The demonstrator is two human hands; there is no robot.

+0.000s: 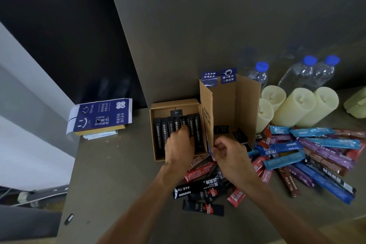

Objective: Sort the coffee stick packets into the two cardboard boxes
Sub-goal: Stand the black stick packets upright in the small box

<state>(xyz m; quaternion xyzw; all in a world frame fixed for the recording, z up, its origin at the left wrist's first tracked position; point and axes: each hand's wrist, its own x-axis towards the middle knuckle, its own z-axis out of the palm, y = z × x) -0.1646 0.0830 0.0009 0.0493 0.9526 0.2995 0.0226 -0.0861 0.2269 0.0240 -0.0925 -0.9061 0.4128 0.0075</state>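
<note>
— What's nearest us?
— Loose black packets (200,190) at six o'clock, close to the table (118,174) edge. At seven o'clock the tabletop is bare out to its left edge, so there's room to move there.

— And the hands?
— The left hand (179,144) lies inside the low box (156,134), fingers spread flat on the row of black sticks (190,125) lined up side by side. The right hand (227,154) pinches the near corner flap of the tall box (245,109), just beside the low one.

— What's in the tall one?
— A few small dark packets lie at its bottom; its flaps stand upright.

— The rest of the packets?
— A heap of blue, purple and red sticks (309,150) at three o'clock, touching the tall box. Behind, at one o'clock, pale candles (297,107), then water bottles (309,73). At ten o'clock, a blue carton (101,117) rests on a small stack by the wall.
</note>
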